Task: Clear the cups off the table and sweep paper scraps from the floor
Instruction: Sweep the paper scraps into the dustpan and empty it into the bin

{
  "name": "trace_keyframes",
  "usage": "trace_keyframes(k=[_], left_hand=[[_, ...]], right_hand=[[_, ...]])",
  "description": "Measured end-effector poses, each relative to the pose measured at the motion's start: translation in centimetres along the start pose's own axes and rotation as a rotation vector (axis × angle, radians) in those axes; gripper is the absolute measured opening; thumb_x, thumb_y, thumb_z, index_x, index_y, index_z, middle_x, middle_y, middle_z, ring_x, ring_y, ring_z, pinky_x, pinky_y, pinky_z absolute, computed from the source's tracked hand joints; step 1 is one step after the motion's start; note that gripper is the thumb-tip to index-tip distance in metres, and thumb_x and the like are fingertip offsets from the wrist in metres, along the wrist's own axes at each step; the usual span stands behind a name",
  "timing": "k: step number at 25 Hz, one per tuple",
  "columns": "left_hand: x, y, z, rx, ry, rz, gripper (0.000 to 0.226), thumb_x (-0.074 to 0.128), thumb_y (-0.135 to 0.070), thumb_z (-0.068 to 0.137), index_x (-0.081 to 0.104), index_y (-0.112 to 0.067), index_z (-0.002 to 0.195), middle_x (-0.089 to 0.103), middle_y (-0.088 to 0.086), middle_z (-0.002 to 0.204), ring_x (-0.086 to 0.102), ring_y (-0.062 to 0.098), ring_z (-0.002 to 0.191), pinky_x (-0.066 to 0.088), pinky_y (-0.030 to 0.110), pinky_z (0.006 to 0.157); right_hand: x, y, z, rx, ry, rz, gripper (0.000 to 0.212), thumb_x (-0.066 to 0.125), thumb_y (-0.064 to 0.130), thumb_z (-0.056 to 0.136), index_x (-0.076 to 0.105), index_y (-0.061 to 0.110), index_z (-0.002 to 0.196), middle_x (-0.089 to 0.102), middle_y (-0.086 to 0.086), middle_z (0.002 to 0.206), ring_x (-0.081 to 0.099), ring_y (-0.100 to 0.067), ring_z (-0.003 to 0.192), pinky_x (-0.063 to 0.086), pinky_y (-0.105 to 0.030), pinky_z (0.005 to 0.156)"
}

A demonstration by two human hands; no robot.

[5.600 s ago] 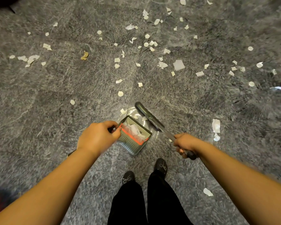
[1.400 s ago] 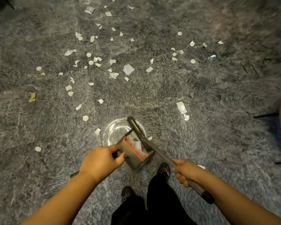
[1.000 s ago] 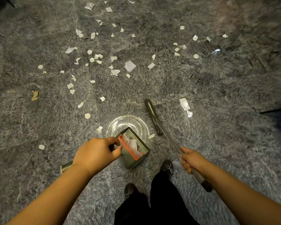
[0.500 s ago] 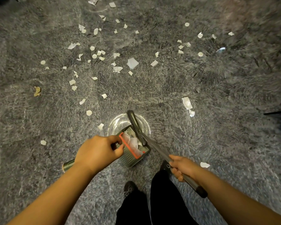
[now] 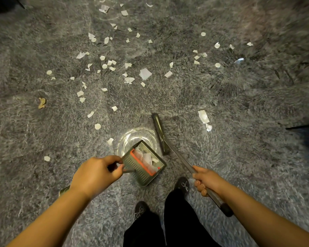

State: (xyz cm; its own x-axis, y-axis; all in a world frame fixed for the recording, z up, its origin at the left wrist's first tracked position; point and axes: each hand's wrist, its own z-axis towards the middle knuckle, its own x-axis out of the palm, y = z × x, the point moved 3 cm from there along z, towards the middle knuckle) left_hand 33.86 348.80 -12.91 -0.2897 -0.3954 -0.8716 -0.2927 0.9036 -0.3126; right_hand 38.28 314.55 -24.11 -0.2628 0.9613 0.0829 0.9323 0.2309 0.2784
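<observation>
A grey-green dustpan [image 5: 141, 172] with an orange comb strip stands on the grey carpet and holds a few white scraps. My left hand [image 5: 95, 173] grips its handle. My right hand [image 5: 206, 180] grips the metal shaft of a broom, whose dark head [image 5: 160, 132] lies on the carpet just right of the pan's mouth. Several white paper scraps [image 5: 145, 73] are strewn across the carpet beyond, with one larger torn piece [image 5: 203, 116] to the right. No cups or table are in view.
A bright ring of light [image 5: 132, 138] falls on the carpet at the pan's mouth. A brownish crumpled scrap [image 5: 42, 102] lies at the left. My two black shoes [image 5: 183, 184] stand just behind the pan. Dark furniture legs [image 5: 300, 126] and an orange edge show at the right.
The broom head has swung out from over the dustpan's mouth to the carpet on the right of it. My left hand and the dustpan have stayed in place.
</observation>
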Motion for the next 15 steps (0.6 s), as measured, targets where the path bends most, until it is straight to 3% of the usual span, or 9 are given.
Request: trace_keyframes(k=[6, 11, 15], left_hand=[[0.1, -3.3, -1.4, 0.116, 0.021, 0.022, 0.030, 0.054, -0.060, 0.082, 0.065, -0.046, 0.106, 0.061, -0.030, 0.068, 0.060, -0.001, 0.064, 0.046, 0.019, 0.051], [-1.3, -5.1, -2.3, 0.227, 0.009, -0.004, 0.027, 0.055, -0.061, 0.079, 0.065, -0.048, 0.100, 0.059, -0.034, 0.066, 0.057, -0.009, 0.063, 0.037, 0.015, 0.049], [-1.5, -8.1, -4.4, 0.378, 0.066, -0.005, 0.033, 0.050, -0.067, 0.074, 0.066, -0.049, 0.096, 0.059, -0.038, 0.069, 0.057, -0.011, 0.062, 0.040, 0.017, 0.048]], right_hand=[[0.1, -2.5, -3.5, -0.033, -0.054, 0.040, 0.056, 0.039, 0.005, 0.100, 0.024, 0.026, 0.150, 0.039, -0.005, 0.057, 0.031, -0.008, 0.029, 0.028, -0.013, 0.034], [1.8, -8.4, -7.3, -0.089, -0.153, 0.195, 0.054, 0.039, 0.003, 0.099, 0.029, 0.023, 0.147, 0.037, -0.005, 0.057, 0.030, -0.007, 0.029, 0.027, -0.012, 0.033], [2.2, -14.4, -11.2, -0.155, -0.202, 0.407, 0.044, 0.037, 0.002, 0.099, 0.042, 0.020, 0.139, 0.037, -0.003, 0.053, 0.030, -0.006, 0.030, 0.026, -0.011, 0.034]])
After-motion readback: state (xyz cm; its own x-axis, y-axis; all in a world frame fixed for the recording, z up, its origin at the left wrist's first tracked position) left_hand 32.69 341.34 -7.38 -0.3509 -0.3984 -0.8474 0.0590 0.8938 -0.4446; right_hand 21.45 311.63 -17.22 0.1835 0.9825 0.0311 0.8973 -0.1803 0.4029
